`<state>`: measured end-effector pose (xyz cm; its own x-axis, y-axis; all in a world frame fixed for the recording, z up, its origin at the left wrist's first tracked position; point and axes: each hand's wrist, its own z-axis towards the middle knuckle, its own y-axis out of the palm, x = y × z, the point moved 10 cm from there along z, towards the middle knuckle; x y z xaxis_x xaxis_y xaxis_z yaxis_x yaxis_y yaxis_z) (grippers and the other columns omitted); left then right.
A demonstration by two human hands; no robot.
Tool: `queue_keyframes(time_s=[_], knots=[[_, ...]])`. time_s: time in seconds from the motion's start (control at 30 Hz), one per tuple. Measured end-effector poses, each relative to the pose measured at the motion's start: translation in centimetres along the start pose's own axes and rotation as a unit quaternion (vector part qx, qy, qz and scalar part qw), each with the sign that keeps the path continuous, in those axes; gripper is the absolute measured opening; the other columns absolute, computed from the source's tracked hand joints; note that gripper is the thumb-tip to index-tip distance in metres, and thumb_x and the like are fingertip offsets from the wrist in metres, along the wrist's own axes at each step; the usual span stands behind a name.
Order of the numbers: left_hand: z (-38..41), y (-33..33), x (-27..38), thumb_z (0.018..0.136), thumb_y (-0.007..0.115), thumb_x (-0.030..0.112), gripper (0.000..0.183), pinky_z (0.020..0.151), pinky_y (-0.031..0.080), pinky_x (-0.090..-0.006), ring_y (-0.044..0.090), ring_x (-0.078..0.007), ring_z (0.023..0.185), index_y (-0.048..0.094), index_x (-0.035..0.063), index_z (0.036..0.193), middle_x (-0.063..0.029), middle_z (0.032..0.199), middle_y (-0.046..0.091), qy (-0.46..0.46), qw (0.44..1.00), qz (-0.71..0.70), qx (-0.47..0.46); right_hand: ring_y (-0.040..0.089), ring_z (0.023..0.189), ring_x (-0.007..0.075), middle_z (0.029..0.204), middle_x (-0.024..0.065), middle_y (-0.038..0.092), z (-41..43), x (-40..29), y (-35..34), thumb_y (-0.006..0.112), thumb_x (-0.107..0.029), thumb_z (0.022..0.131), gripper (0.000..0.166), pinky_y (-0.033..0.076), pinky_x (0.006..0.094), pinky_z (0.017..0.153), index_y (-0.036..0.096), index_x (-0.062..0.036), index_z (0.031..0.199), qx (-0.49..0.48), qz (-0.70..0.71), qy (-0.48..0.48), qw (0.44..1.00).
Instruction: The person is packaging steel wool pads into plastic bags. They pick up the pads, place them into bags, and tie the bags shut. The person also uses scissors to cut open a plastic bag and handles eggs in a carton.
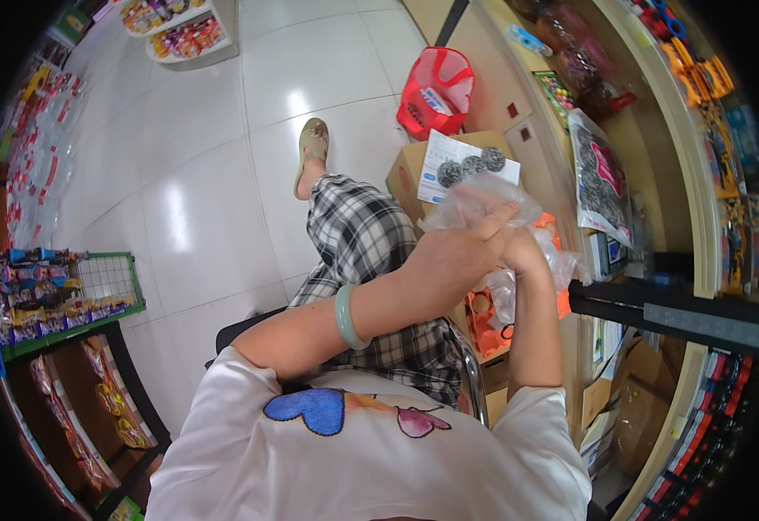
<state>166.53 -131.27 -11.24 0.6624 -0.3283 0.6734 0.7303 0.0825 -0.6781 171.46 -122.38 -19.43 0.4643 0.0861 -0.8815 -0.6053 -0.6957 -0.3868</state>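
Observation:
Both my hands meet at a crumpled clear plastic bag. My left hand, with a pale green bangle on its forearm, has its fingers on the bag. Against it is my right hand, its fingers bent and partly hidden. Just beyond the bag, three steel wool scourers lie in a row on a printed paper sheet. The sheet rests on a cardboard box. More clear plastic and an orange egg-crate tray show beneath my right wrist.
A red tote bag stands on the tiled floor beyond the box. To the right, a shelf holds a bag of scourers. Packaged snacks fill a rack at left. A chair's metal armrest curves beside my leg.

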Motion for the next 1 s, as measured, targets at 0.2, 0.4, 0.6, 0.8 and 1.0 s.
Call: queue_keyframes(time_s=[0.2,0.4,0.6,0.8,1.0], knots=[[-0.5,-2.1,-0.9,0.072,0.052,-0.005,0.055,0.054,0.050,-0.0348,0.064,-0.0257,0.079,0.044,0.0045,0.126,-0.0053,0.145,0.033,-0.010,0.999,-0.048,-0.019,0.057,0.085,0.0157,0.091,0.0045,0.058,6.1,-1.3,1.6,0.054,-0.016,0.091,0.026,0.048,0.0301,0.083,0.056,-0.0031,0.113,0.141,0.547,-0.032,0.824],[-1.8,-3.5,-1.3,0.068,0.058,-0.003,0.059,0.061,0.052,-0.0328,0.063,-0.0249,0.091,0.047,0.0065,0.126,-0.0045,0.141,0.039,0.026,0.997,-0.068,0.001,0.056,0.083,0.0153,0.090,0.0041,0.058,8.3,-8.2,10.1,0.058,-0.014,0.087,0.024,0.048,0.0297,0.081,0.055,-0.0040,0.109,-0.004,0.694,-0.119,0.710],[-3.3,-5.0,-5.6,0.072,0.058,-0.003,0.045,0.087,0.046,-0.0321,0.056,-0.0238,0.109,0.056,0.0030,0.117,-0.0088,0.129,0.052,0.026,0.951,-0.305,-0.030,0.056,0.080,0.0149,0.089,0.0038,0.057,10.2,-9.9,12.8,0.062,-0.012,0.083,0.024,0.047,0.0293,0.079,0.054,-0.0049,0.105,-0.087,0.767,-0.145,0.619],[-6.2,-3.8,-11.4,0.079,0.056,0.001,0.034,0.093,0.042,-0.0303,0.055,-0.0190,0.110,0.060,0.0031,0.112,-0.0085,0.118,0.058,-0.072,0.789,-0.605,-0.074,0.055,0.078,0.0145,0.088,0.0034,0.056,13.0,-10.0,11.9,0.066,-0.010,0.079,0.025,0.047,0.0289,0.077,0.054,-0.0058,0.101,-0.163,0.808,-0.177,0.538],[-12.2,-0.8,-32.0,0.083,0.067,0.021,0.027,0.070,0.050,-0.0305,0.061,-0.0189,0.080,0.059,0.0004,0.099,-0.0120,0.098,0.063,-0.287,0.660,-0.683,0.125,0.051,0.068,0.0119,0.080,0.0014,0.052,14.0,-8.4,10.7,0.072,-0.010,0.070,0.037,0.045,0.0266,0.066,0.050,-0.0081,0.100,-0.154,0.876,-0.146,0.434]])
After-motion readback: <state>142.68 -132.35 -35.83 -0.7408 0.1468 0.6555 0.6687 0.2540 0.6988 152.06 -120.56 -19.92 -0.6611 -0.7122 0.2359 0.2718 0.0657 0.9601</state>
